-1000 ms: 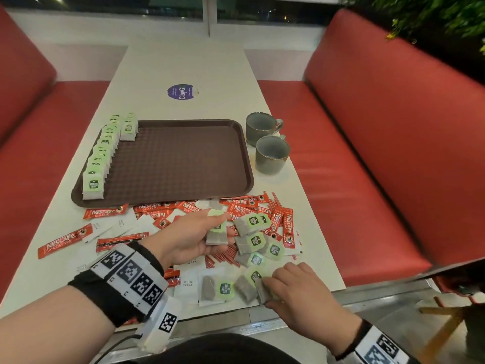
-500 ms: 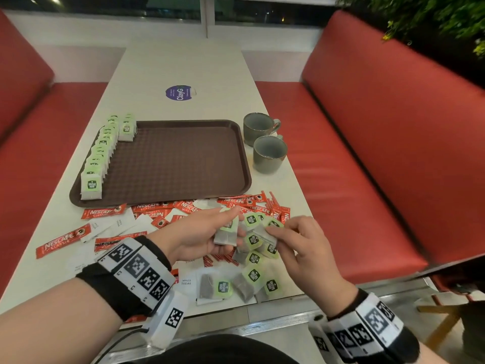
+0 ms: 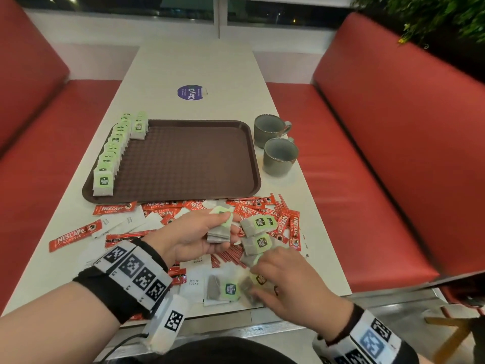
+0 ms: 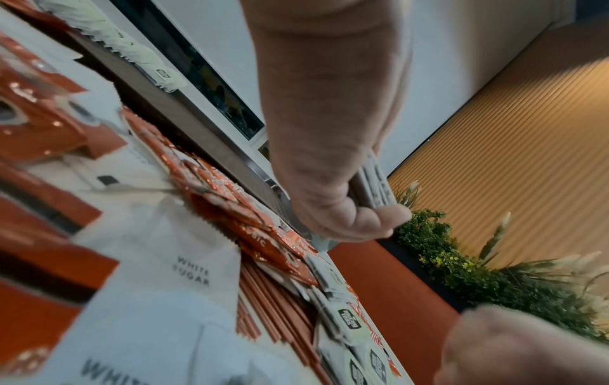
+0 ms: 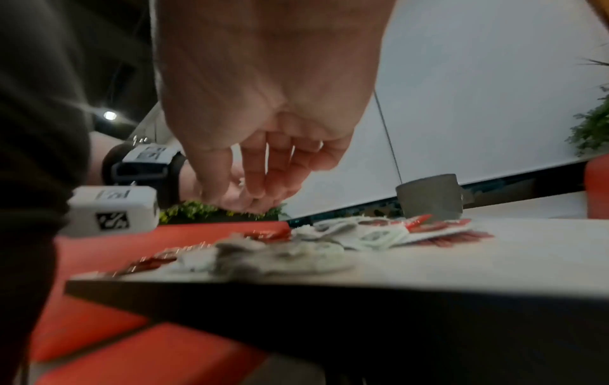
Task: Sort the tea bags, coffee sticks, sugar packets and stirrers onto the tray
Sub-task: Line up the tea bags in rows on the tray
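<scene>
Our left hand [image 3: 194, 237] grips a stack of tea bags [image 3: 219, 228] at mid-frame, just below the tray [image 3: 183, 158], where a row of bags [image 3: 110, 156] lines its left edge. Our right hand [image 3: 288, 282], lower right, reaches fingers-down onto loose bags [image 3: 258, 243] among coffee sticks [image 3: 74, 235] and sugar packets [image 3: 194, 281]; we cannot tell whether it holds one.

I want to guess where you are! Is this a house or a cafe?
Most likely a cafe or diner. Long red benches face each other across a narrow table, like a booth. There is a serving tray, two cups, and many coffee sticks and sugar packets.
</scene>
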Tool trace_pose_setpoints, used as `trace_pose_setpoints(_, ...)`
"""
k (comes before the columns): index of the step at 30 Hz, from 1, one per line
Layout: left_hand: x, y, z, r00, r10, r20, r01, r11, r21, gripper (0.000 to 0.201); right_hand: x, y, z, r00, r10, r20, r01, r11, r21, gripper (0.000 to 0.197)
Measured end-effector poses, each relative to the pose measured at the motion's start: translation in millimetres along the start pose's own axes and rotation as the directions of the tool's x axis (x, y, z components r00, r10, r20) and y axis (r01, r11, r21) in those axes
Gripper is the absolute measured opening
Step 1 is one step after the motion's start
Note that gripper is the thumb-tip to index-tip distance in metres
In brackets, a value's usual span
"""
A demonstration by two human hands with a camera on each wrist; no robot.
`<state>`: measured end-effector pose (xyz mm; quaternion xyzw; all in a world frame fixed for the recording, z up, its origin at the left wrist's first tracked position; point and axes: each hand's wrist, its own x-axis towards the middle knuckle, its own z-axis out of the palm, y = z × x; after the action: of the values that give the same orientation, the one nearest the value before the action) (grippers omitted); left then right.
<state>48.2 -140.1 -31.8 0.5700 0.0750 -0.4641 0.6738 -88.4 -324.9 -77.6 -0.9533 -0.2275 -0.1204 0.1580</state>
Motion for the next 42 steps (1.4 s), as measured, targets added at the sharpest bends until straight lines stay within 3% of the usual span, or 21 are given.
trace_pose_setpoints(3,0.5,-1.2,-4.2,0.999,0.003,-0.049,-0.005,1.000,-0.028,0.023,-16.6,-2.8,8.8,0.978,0.076,0.196,-0.047,0.988,-0.147,0.039)
trace_pose_setpoints(5,-0.1,-1.3,-4.0,0.999,0.000,-0.049,-0.001,0.999,-0.039,0.022,-21.8,-4.3,15.5,0.962,0.157,0.224,-0.111,0.973,-0.203,0.039)
trace_pose_setpoints(11,1.3,-1.4,-1.0,1.000,-0.008,-0.023,0.007,0.998,-0.056,0.026,-21.3,3.1,26.8,0.986,0.129,0.109,-0.100,0.965,-0.241,0.011)
trace_pose_setpoints(15,1.1,-5.4,-0.1,0.999,-0.037,0.000,0.037,0.999,0.020,0.010,-23.1,12.2,29.1,0.989,0.126,0.074,-0.107,0.971,-0.213,0.017)
trace_pose_setpoints(17,0.9,-7.4,-0.2,0.999,-0.045,0.007,0.045,0.998,0.051,0.016,-23.9,13.8,25.5,0.991,0.108,0.078,-0.097,0.987,-0.128,0.007)
trace_pose_setpoints(19,1.2,-8.2,-0.6,0.999,-0.046,-0.005,0.046,0.997,0.065,0.024,-23.6,12.1,21.8,0.988,0.079,0.130,-0.072,0.996,-0.058,0.016)
trace_pose_setpoints(21,0.3,-7.5,0.0,0.999,-0.047,-0.014,0.048,0.998,0.042,0.012,-20.9,7.2,21.6,0.980,0.057,0.189,-0.041,0.995,-0.088,0.029)
trace_pose_setpoints(28,-2.7,-6.6,1.6,0.999,-0.043,-0.019,0.044,0.998,0.042,0.011,-9.0,5.8,33.6,0.997,0.032,0.066,-0.019,0.982,-0.190,0.003)
trace_pose_setpoints(34,-3.0,-4.6,-1.2,0.999,-0.023,-0.027,0.024,0.999,0.044,0.022,-2.9,0.3,26.8,0.983,0.110,0.149,-0.079,0.978,-0.195,0.030)
trace_pose_setpoints(42,-4.9,-5.1,-2.6,0.999,-0.015,-0.035,0.018,0.998,0.063,0.013,2.5,-3.9,34.0,0.982,0.183,0.041,-0.172,0.968,-0.181,0.017)
